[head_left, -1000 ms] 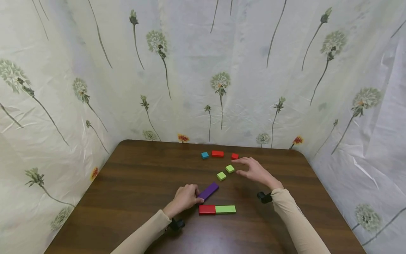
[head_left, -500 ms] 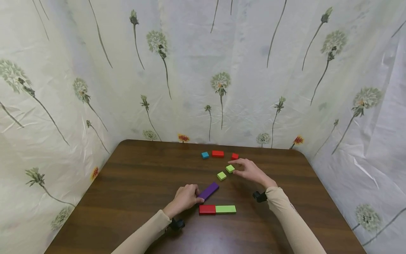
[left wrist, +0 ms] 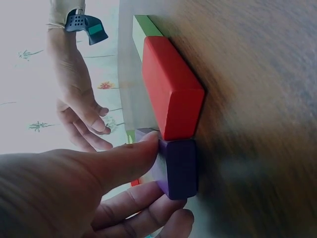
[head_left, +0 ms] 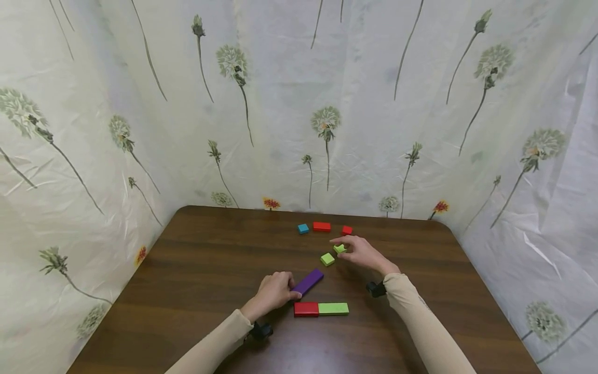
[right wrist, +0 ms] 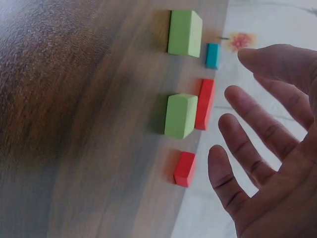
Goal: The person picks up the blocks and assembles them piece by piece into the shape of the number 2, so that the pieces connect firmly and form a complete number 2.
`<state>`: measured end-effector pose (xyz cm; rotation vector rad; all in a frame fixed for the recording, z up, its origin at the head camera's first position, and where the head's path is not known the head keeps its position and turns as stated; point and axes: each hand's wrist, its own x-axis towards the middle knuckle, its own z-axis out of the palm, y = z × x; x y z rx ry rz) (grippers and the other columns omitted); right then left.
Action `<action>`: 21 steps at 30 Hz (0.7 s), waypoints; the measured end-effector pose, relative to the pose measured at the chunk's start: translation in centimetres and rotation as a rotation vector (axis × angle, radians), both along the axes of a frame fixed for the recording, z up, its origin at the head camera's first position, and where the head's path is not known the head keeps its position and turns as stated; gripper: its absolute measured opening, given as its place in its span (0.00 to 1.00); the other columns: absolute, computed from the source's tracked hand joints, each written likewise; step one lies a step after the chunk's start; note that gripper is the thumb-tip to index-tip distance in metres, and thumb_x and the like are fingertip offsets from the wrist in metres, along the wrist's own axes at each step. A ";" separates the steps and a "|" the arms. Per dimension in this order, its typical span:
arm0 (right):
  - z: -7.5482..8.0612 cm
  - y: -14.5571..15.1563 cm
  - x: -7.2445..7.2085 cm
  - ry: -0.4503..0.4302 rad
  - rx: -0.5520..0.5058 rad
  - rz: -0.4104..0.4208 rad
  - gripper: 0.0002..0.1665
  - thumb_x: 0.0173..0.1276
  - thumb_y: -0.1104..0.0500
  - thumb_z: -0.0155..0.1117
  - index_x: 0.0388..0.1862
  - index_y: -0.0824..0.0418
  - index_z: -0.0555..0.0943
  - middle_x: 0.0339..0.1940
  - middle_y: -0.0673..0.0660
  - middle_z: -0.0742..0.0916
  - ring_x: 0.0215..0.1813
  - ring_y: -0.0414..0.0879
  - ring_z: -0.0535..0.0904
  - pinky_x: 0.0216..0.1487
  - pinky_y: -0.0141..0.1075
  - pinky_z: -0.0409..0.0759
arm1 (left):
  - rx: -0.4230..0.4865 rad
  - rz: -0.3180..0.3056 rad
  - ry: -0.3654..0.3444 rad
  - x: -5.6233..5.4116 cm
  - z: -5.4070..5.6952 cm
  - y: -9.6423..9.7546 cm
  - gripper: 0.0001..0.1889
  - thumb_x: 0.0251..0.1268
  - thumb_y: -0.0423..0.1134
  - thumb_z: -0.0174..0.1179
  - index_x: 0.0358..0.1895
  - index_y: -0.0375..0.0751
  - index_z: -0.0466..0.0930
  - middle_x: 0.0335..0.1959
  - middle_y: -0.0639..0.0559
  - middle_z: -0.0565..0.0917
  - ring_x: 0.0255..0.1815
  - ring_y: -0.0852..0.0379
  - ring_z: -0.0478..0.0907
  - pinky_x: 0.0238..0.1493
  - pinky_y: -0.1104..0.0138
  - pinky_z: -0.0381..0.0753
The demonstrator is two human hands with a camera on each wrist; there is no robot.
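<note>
My left hand (head_left: 272,291) pinches the near end of a purple block (head_left: 309,282), thumb on one side and fingers on the other. The purple block lies slantwise on the table; in the left wrist view its end (left wrist: 181,169) is right beside the red block. That red block (head_left: 306,309) and a long green block (head_left: 334,309) lie end to end in a row. My right hand (head_left: 366,254) hovers with spread fingers over one small green block (head_left: 339,249), partly hiding it. Another small green block (head_left: 327,259) lies just left of it. Nothing is between the right fingers.
Toward the back of the brown wooden table (head_left: 224,244) lie a small blue block (head_left: 303,228), a red block (head_left: 322,227) and a smaller red block (head_left: 347,230). A flower-patterned curtain (head_left: 280,104) encloses the table behind and at both sides.
My right hand has moved left, from beside the small green blocks to over the right one. The left hand keeps its pinch on the purple block without visible movement.
</note>
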<state>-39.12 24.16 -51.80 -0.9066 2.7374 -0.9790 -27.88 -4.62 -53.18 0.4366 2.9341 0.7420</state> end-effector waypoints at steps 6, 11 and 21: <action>-0.4 -0.2 -0.1 -0.023 0.022 -0.006 0.25 0.64 0.63 0.66 0.62 0.59 0.77 0.57 0.59 0.83 0.52 0.55 0.79 0.54 0.52 0.76 | 0.003 0.000 -0.006 0.0 0.1 0.0 0.16 0.52 0.51 0.72 0.33 0.43 0.81 0.26 0.57 0.80 0.22 0.61 0.68 0.27 0.68 0.66; -0.8 -0.3 -0.2 -0.047 0.040 -0.019 0.24 0.65 0.63 0.65 0.61 0.58 0.78 0.57 0.59 0.83 0.52 0.54 0.80 0.54 0.52 0.76 | 0.004 0.000 -0.006 0.0 0.2 0.1 0.16 0.52 0.51 0.72 0.33 0.43 0.80 0.26 0.57 0.80 0.22 0.61 0.68 0.27 0.68 0.66; -1.3 -0.8 -0.3 -0.050 0.068 -0.022 0.24 0.64 0.65 0.65 0.61 0.59 0.78 0.49 0.60 0.85 0.46 0.49 0.81 0.46 0.42 0.78 | 0.011 0.003 -0.018 0.0 0.2 0.0 0.16 0.53 0.51 0.71 0.33 0.43 0.80 0.25 0.57 0.79 0.22 0.61 0.68 0.26 0.69 0.66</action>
